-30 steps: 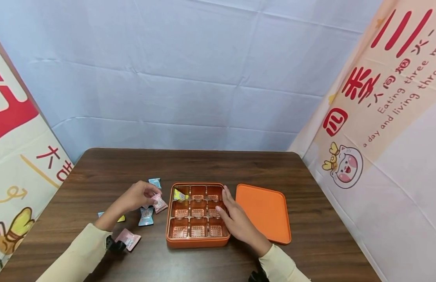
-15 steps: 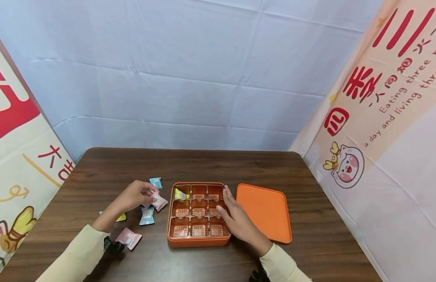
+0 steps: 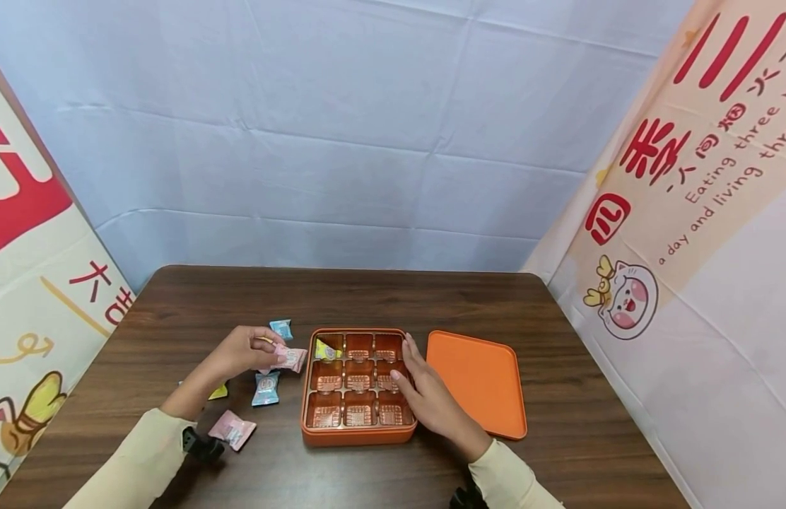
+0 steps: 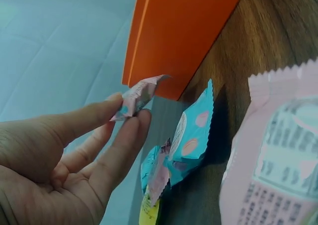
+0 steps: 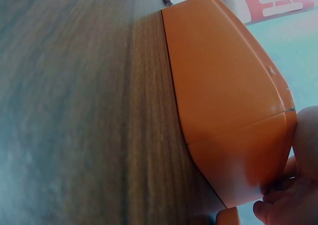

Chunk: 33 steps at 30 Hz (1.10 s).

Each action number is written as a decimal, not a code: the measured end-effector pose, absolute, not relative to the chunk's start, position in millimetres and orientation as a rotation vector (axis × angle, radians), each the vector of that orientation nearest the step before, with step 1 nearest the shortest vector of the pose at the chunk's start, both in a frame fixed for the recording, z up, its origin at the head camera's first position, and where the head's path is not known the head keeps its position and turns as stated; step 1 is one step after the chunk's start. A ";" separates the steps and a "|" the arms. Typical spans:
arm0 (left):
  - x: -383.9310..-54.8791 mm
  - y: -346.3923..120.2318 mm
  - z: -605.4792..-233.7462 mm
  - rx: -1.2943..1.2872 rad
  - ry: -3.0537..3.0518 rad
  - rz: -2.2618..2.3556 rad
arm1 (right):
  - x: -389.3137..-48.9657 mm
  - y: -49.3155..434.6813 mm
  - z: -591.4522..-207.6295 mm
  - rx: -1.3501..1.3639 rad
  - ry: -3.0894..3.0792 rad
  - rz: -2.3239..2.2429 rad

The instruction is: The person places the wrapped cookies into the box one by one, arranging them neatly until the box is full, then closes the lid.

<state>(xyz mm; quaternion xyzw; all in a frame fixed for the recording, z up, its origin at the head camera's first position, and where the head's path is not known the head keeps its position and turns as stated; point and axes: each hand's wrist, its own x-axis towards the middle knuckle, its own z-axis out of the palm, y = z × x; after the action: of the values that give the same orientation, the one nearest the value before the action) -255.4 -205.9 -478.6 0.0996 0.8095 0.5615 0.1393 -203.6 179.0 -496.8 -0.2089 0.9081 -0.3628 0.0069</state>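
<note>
Pink packet point(image 3: 294, 358) in left hand's point(image 3: 248, 349) pinch, blue packets point(image 3: 266, 389) near; right hand point(image 3: 431, 401) loose against box point(image 3: 360, 439), lid point(image 3: 478, 385) beyond.

Held pink packet point(image 3: 293, 358) now more level

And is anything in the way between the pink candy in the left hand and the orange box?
Nothing visible stands between the pink candy in the left hand and the orange box except its own side wall, which may need clearing.
</note>
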 end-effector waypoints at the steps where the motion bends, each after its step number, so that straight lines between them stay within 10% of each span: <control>1: -255.4 -206.6 -479.1 0.271 2.316 1.638 | -203.7 179.1 -496.6 -0.651 2.840 -1.132; 33: -252.7 -212.2 -478.6 0.238 1.959 1.840 | -203.8 180.4 -497.2 -0.651 2.848 -1.080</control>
<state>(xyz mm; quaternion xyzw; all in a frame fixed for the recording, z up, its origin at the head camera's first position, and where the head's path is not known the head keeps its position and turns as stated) -252.7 -212.2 -478.6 0.0861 0.7083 0.6653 0.2196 -203.8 180.4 -497.2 -0.2091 0.9142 -0.3468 0.0136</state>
